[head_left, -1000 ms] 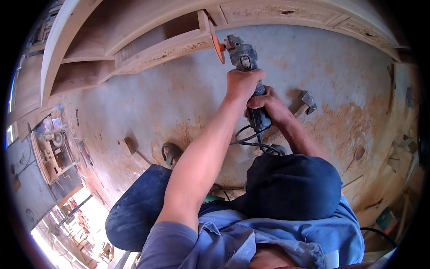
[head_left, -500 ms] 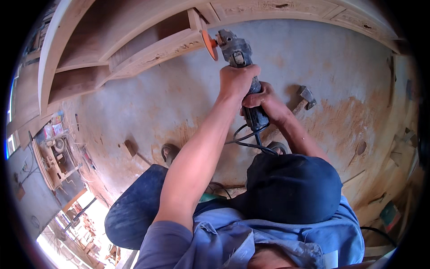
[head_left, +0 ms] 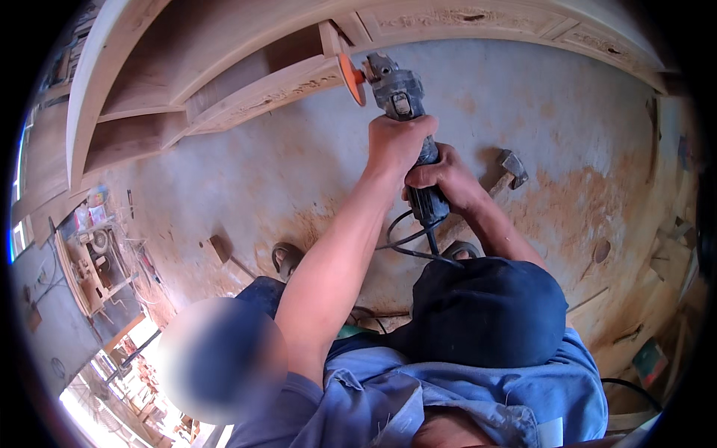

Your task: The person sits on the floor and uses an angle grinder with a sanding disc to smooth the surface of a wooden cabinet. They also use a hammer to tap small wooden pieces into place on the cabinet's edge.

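Both hands are wrapped round a dark angle grinder [head_left: 401,88] with an orange disc [head_left: 352,79]. My left hand [head_left: 398,140] grips its body just behind the head. My right hand [head_left: 442,178] closes round the rear of the handle, nearer to me. The disc stands edge-on beside the corner of a carved drawer front [head_left: 276,89] on a pale wooden furniture piece [head_left: 216,71]. I cannot tell whether disc and wood touch. A black cord [head_left: 403,243] loops from the grinder's rear end toward my knee.
On the stained concrete floor [head_left: 299,160] a hammer [head_left: 512,168] lies to the right of my right hand. Another wooden-handled tool [head_left: 220,249] lies at left. Wooden workpieces and tools [head_left: 93,254] crowd the far left, and boards [head_left: 657,261] lean at right.
The grinder and both hands sit slightly lower and further right in the picture, with the furniture shifted similarly. My grip looks the same. A blurred patch now covers the lower left.
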{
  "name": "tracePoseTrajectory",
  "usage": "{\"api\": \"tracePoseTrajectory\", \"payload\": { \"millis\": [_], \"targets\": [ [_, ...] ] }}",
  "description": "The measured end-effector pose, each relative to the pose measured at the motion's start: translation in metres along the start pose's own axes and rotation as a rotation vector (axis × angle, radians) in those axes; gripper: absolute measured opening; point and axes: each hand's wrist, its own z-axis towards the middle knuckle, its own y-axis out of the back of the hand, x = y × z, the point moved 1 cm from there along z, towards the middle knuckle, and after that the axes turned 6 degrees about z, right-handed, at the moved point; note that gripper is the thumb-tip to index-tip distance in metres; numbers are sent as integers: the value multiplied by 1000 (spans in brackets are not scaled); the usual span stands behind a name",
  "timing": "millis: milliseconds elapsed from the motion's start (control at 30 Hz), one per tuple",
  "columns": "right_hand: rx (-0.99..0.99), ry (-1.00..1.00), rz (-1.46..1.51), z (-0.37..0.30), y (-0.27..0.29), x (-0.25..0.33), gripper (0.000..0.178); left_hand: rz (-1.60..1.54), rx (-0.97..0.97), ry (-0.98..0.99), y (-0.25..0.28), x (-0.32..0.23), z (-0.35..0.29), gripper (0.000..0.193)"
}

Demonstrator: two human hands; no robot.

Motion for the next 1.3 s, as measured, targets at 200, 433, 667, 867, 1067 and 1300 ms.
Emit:
{"api": "tracePoseTrajectory", "payload": {
  "millis": [200, 433, 667, 867, 1067, 1300],
  "targets": [
    [14, -7, 26, 6, 0, -6, 30, 67, -25, 21, 5, 14, 11, 15],
    [-7, -9, 61, 16, 8, -11, 30, 70, -29, 52, -1, 3, 14, 20],
    [-129, 48, 100, 4, -4, -50, 29, 279, 57, 51, 9, 18, 9, 21],
    [-141, 137, 263, 21, -6, -101, 34, 486, 142, -70, 25, 50, 29, 23],
    [-58, 83, 372, 40, -32, -120, 32, 541, 149, -39, 62, 49, 27, 31],
    [-25, 143, 352, 54, -59, -121, 28, 610, 139, -87, 84, 28, 23, 34]
  ]
}}
